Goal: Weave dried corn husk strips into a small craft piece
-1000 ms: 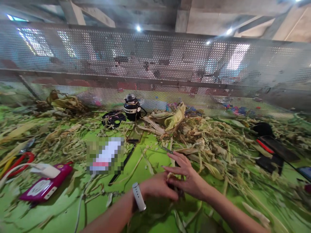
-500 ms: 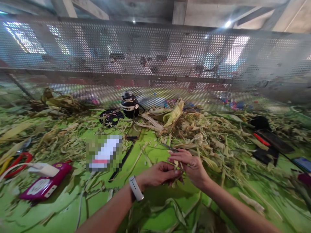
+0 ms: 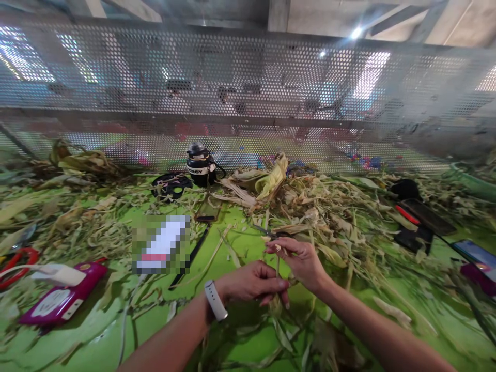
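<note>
My left hand, with a pale watch band at the wrist, is closed in a pinch on a thin dried husk strip. Above and right of it, my right hand pinches the upper part of the same strip. The strip stands roughly upright between the two hands, its lower end running down below the left fingers. A dark pointed metal blade shows just beyond the right fingertips; whether the right hand touches it I cannot tell. Loose husk strips lie under the hands.
Dried husks are heaped across the green table. At left are a magenta power bank, orange-handled scissors and a blurred-out phone. A black jar stands before a perforated metal screen. Another phone lies at right.
The hands have moved slightly apart, the right one up, so more of the strip shows between them. The whole view has shifted a little.
</note>
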The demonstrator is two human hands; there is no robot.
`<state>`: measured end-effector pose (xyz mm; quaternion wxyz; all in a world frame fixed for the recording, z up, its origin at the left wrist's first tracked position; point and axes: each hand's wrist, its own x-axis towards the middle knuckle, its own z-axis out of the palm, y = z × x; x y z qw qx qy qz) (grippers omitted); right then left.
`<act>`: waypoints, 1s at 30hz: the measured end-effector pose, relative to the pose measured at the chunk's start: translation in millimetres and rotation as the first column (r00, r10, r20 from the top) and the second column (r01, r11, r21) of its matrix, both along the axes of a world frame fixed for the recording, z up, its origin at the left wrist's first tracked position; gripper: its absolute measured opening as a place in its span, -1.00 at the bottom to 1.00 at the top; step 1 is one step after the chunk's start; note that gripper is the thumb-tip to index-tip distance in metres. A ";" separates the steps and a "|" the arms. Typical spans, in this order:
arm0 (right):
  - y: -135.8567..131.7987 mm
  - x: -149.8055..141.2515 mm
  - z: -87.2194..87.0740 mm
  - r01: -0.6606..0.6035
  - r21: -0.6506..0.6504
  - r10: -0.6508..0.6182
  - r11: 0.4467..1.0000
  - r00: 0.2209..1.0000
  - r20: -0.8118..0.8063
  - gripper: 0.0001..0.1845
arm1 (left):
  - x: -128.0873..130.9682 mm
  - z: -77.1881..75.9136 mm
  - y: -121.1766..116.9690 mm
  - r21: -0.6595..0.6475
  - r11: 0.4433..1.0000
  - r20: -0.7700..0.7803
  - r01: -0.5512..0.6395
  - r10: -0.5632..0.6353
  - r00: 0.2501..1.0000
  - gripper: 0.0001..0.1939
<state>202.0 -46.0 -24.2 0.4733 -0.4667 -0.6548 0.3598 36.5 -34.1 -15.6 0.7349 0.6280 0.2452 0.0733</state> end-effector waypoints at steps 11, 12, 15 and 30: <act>10.2 23.6 26.2 -0.168 -0.322 0.167 0.932 0.985 -0.029 -0.43 | 0.5 5.7 1.8 -0.167 0.938 -0.008 -0.304 0.308 0.952 -0.44; 10.7 25.7 28.0 -0.208 -0.340 0.216 0.917 0.976 -0.015 -0.42 | 0.3 6.2 2.4 -0.192 0.924 0.012 -0.331 0.339 0.941 -0.45; 11.2 27.3 28.8 -0.293 -0.360 0.317 0.886 0.948 0.008 -0.52 | -0.2 6.0 4.3 -0.231 0.903 0.083 -0.362 0.389 0.918 -0.55; 21.5 29.5 10.7 0.011 -0.113 0.002 0.994 0.994 0.107 -0.65 | 4.2 -1.3 4.1 -0.232 0.862 0.077 -0.451 0.479 0.875 -0.63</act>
